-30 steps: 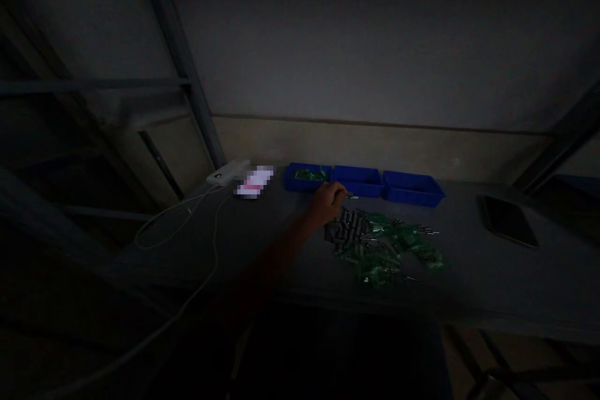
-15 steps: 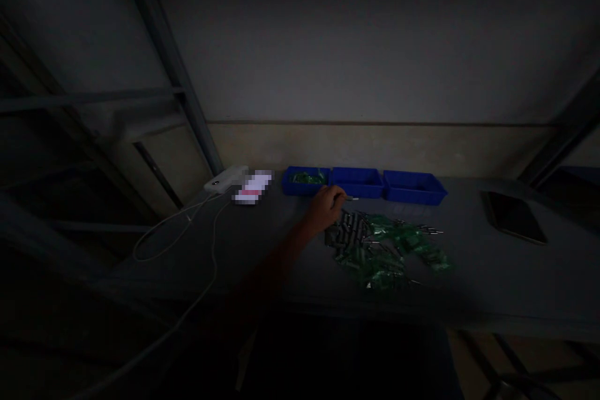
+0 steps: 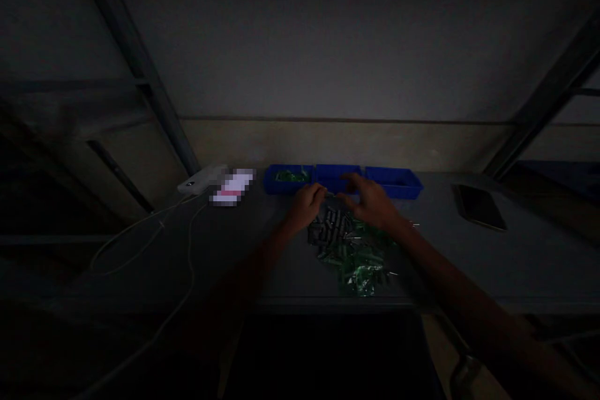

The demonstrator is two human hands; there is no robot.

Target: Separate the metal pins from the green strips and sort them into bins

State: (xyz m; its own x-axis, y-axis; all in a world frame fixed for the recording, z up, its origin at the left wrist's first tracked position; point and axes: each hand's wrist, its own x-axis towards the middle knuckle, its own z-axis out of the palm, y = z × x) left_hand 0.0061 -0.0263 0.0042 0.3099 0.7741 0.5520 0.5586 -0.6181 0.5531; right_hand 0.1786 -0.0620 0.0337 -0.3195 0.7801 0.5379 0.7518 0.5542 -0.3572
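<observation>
The scene is very dark. A pile of small green and dark cylindrical parts with metal leads (image 3: pixel 356 250) lies on a grey table (image 3: pixel 469 269). My left hand (image 3: pixel 307 205) hovers at the pile's far left edge, fingers curled in a pinch on a thin metal-leaded part. My right hand (image 3: pixel 370 200) is just right of it, above the pile, fingers partly spread and reaching toward the left hand. Behind both hands stand three blue trays (image 3: pixel 396 182) in a row; the leftmost (image 3: pixel 269 181) holds green parts.
A white charger block (image 3: pixel 199 180) with a cable (image 3: pixel 187 262) trailing over the table's left side sits beside a white-pink card (image 3: pixel 232 186). A dark phone (image 3: pixel 478 206) lies at the right. Metal frame posts rise at both sides; a wall stands behind.
My right hand has come into view and reached over the pile toward the left hand. The left hand stays near the trays, still pinching. The view shifted right.
</observation>
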